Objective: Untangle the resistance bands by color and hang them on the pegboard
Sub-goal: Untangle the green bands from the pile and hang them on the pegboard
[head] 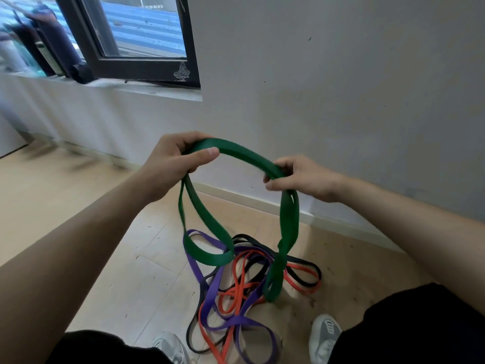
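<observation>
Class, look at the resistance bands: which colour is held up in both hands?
The green band, gripped by the left hand and right hand; the purple band, red band and black band lie tangled on the floor.

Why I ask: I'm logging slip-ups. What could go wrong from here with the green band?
1. The green band, gripped by the left hand and right hand, hangs in loops into the pile; lifting it may drag the purple band or red band along if they are threaded through.
2. Loose bands lie right by the shoes, so a step could snag them.
</observation>
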